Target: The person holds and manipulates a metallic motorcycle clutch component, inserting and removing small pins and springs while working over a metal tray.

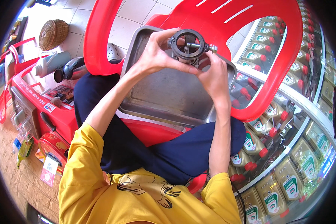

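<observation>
Above a metal tray (168, 93), both my hands hold up a dark, ring-shaped metal machine part (187, 56) with an open middle. My left hand (156, 52) wraps round its left side, thumb along the lower front. From the right, my right hand (213, 72) grips the part's lower right, its fingertips just under a silver bolt (195, 45). That bolt lies across the ring's opening, and its end with a nut sticks out on the right. The part's underside is mostly hidden by my fingers.
A red plastic chair (250, 106) surrounds the tray's far side. Glass-fronted shelves with several grey, red-capped bottles (274, 194) stand on the right. To the left, a red plastic table (61, 119) bears a round red tin (53, 143); a wicker basket (53, 34) sits on the tiled floor.
</observation>
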Demonstrator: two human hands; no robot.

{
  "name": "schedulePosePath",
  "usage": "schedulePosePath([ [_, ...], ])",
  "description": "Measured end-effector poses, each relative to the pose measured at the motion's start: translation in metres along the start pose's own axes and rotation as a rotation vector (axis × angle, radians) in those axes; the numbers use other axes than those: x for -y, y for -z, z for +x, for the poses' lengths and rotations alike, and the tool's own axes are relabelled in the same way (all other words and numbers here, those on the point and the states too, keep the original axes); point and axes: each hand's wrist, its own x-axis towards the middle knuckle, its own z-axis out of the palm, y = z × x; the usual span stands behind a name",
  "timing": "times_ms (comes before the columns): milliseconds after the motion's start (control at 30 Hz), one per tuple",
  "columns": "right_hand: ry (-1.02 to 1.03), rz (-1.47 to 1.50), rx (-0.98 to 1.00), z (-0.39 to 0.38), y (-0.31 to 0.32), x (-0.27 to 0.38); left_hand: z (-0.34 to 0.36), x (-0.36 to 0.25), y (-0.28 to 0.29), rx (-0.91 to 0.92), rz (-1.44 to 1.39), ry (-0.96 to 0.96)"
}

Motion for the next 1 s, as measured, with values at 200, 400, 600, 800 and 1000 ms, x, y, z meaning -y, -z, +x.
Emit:
schedulePosePath([
  [200,-0.300,0.567,-0.090,0.006,0.028,0.000,0.003,-0.003,-0.004,0.014,0.101,-0.015],
  [400,-0.156,0.469,-0.020,-0.004,0.028,0.014,0.001,0.001,-0.012,0.032,0.236,-0.040],
  [600,0.130,0.402,-0.218,0.004,0.014,0.017,0.003,0.009,-0.008,-0.041,0.291,-0.071],
  [800,0.001,0.340,0.073,0.003,0.032,0.002,0.001,0.000,-0.009,0.030,0.303,0.014],
  [1000,0.133,0.417,-0.166,0.005,0.027,0.012,0.002,0.001,-0.006,0.009,0.319,-0.066],
])
